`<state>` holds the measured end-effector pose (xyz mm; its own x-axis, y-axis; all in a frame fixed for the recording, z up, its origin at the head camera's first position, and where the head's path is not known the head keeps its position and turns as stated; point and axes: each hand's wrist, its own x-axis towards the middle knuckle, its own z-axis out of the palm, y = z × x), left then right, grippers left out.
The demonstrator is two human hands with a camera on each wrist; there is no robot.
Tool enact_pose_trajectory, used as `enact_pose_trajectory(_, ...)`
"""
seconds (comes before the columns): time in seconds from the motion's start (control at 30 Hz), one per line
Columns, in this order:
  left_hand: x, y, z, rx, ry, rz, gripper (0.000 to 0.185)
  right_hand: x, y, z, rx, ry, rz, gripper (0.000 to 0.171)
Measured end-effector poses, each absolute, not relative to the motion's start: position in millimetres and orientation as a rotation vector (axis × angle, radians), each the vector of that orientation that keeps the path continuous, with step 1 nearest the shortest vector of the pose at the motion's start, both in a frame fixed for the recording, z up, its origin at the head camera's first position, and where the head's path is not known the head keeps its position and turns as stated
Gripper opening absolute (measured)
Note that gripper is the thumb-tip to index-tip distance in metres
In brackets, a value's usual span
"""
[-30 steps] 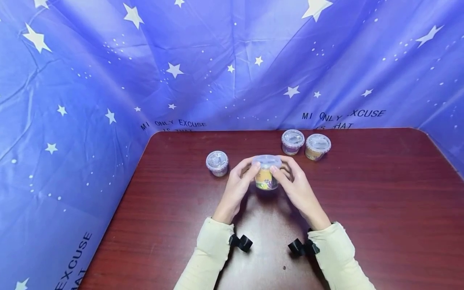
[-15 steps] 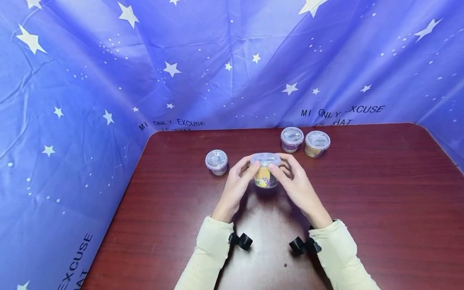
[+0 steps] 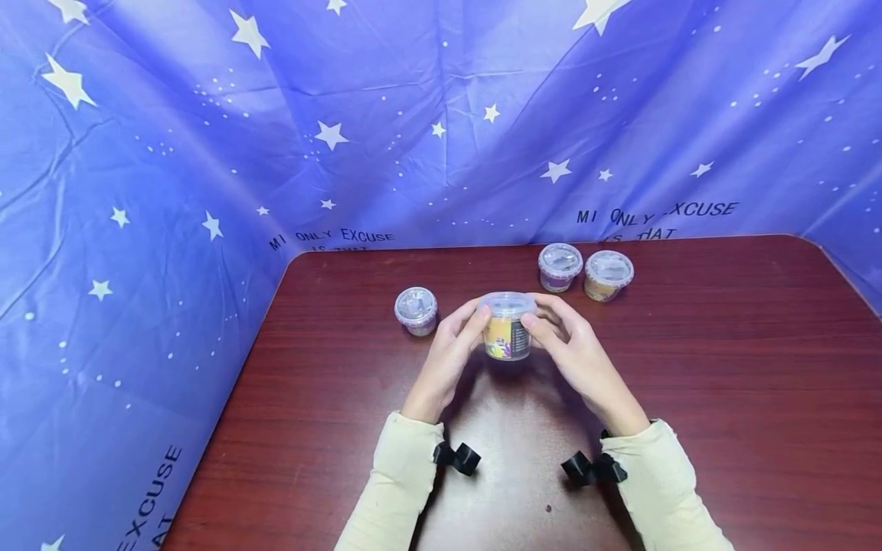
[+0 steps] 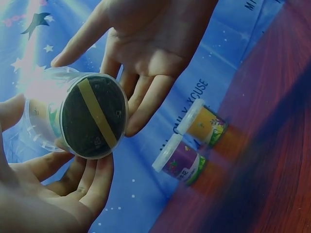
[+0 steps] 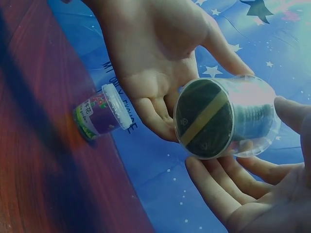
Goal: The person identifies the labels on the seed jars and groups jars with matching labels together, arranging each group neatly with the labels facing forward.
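Both hands meet over the middle of the dark red counter [image 3: 723, 367], and between them is a small clear plastic tub [image 3: 506, 327] with an orange and purple label and a clear lid. It is raised off the counter; both wrist views look up at its dark round base, crossed by a yellow stripe, with nothing under it.

The left hand [image 3: 451, 352] has it from the left: the thumb lies against the near side by the rim and the fingers curve round the far side, so that grip is closed loosely about the tub rather than clenched. The right hand [image 3: 575, 352] mirrors it from the right, thumb at the rim, fingers bent round behind. From the wrist views the fingers look only gently curled, the palms standing off from the tub's wall.

Left of the hands, near but apart, stands a lidded purple-labelled tub [image 3: 416, 310]. Toward the back edge on the right stand two more, a purple tub [image 3: 559, 267] and an orange tub [image 3: 608, 275] just beside each other. A blue star-printed cloth [image 3: 207, 153] hangs behind and to the left.
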<state>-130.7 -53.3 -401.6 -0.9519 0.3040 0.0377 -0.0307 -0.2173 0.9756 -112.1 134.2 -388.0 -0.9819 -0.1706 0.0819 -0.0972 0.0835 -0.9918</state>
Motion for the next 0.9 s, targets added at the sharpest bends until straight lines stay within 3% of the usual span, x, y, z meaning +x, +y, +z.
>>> enact_pose_trajectory(0.37,-130.2,-54.0,-402.6,0.334,1.635,2.302,0.049,-108.9,132.8,-384.7,-0.282,2.299,-2.057,0.04)
enact_pose_trajectory(0.9,-127.6,-48.5,-395.3,0.209,1.859,2.291,0.039,-109.4,132.6,-383.5,-0.202,2.409,-2.069,0.04)
